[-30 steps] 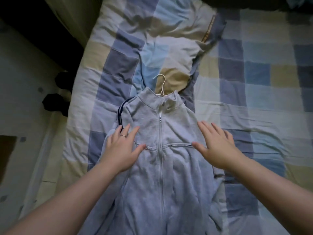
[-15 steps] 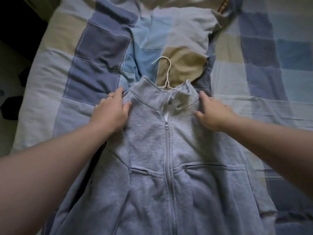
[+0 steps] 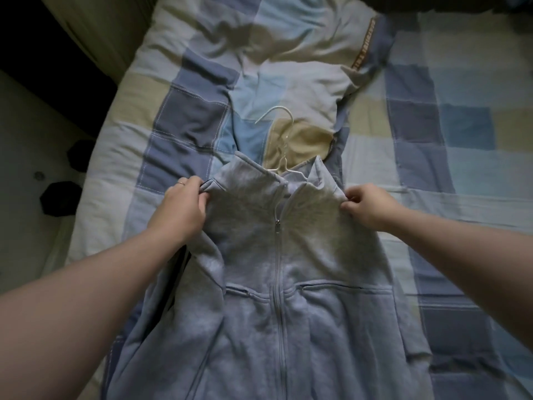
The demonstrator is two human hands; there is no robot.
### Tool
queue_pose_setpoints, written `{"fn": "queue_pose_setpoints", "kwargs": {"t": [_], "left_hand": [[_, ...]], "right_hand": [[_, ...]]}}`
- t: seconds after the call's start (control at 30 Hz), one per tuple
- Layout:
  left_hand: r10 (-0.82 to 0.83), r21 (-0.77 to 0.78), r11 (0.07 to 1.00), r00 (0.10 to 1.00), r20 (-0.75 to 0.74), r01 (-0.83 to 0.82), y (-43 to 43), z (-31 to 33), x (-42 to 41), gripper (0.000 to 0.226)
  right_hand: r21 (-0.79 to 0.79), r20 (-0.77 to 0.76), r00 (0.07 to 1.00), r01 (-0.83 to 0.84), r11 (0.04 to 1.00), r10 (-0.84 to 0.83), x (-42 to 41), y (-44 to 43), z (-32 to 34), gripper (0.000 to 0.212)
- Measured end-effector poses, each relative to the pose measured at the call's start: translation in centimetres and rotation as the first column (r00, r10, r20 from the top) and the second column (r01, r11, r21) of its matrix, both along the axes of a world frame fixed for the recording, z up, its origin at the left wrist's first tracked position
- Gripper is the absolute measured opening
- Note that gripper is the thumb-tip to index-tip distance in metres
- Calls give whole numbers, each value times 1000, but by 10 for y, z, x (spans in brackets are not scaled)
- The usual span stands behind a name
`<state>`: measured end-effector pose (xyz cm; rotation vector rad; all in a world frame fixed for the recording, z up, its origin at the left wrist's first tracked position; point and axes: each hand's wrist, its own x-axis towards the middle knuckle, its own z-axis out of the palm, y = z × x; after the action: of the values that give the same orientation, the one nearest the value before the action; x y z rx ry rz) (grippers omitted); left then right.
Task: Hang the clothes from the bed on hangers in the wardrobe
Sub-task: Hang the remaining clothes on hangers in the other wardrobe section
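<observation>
The jacket (image 3: 277, 284) lies zipped on the bed (image 3: 432, 140), its shoulders at the fingers (image 3: 199, 194) of both hands. The hook of the hanger (image 3: 283, 153) pokes from the collar just beyond them. The left hand (image 3: 178, 209) bunches one shoulder and the right hand (image 3: 369, 209) pinches the other. The jacket looks like soft, floppy, fairly heavy fleece that could slip off thin wire, so lifting by the hook seems best.

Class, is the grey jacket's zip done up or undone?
Mostly done up: the jacket zip pull sits at the chest; only the collar gapes.
</observation>
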<state>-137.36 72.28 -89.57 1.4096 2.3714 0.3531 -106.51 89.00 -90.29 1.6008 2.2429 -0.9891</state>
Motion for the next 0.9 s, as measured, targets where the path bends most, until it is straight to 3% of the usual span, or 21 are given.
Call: {"fn": "queue_pose_setpoints", "kwargs": {"t": [0.27, 0.5, 0.7, 0.9], "left_hand": [[23, 40, 999, 1000, 6, -23, -59, 109, 29, 6], [138, 11, 990, 989, 47, -138, -167, 243, 97, 6], [296, 3, 955, 952, 71, -297, -284, 332, 164, 13], [466, 30, 883, 882, 65, -469, -388, 380, 228, 16]], "right_hand": [[3, -83, 988, -134, 991, 134, 36, -40, 127, 13], [58, -146, 944, -291, 955, 297, 88, -123, 248, 17], [110, -208, 827, -510, 853, 522, 118, -185, 330, 16], [184, -226, 684, -669, 720, 694, 125, -237, 382, 20]]}}
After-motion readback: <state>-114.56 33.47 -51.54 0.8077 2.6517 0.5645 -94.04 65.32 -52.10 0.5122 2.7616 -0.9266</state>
